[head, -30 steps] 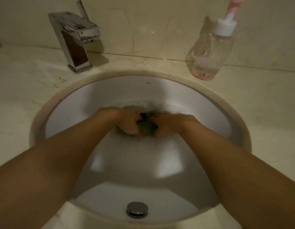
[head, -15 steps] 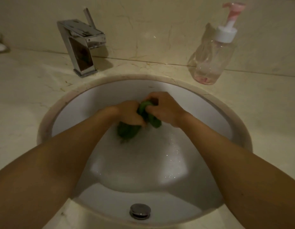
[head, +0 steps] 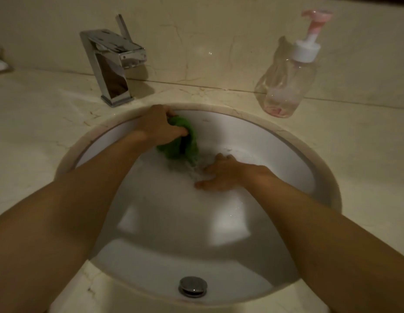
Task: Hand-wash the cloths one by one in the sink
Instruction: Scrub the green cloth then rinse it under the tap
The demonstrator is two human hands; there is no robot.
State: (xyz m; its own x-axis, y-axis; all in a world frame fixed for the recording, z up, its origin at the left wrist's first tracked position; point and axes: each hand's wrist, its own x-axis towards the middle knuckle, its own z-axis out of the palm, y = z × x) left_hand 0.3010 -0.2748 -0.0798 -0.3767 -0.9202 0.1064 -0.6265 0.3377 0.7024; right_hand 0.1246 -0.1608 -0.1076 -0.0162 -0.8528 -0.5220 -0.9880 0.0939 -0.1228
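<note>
Drain cap (head: pixel 192 286) of round chrome nearest, at rim of smooth white oval sink (head: pixel 253 136) holding cloudy water. Right hand (head: pixel 221 175) flat in water, fingers spread, holding nothing. Left hand (head: pixel 160 125) clenching bunched, dripping green cloth (head: pixel 180 145) by far rim. Beyond: angular chrome faucet (head: pixel 112 66), clear pump bottle (head: pixel 286 86).

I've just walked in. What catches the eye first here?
The bright green cloth, bunched in the left hand at the far side of the white sink, trailing into cloudy water. The right hand lies spread open in that water beside it. Behind stand a chrome faucet, left, and a clear pump bottle, right.
</note>
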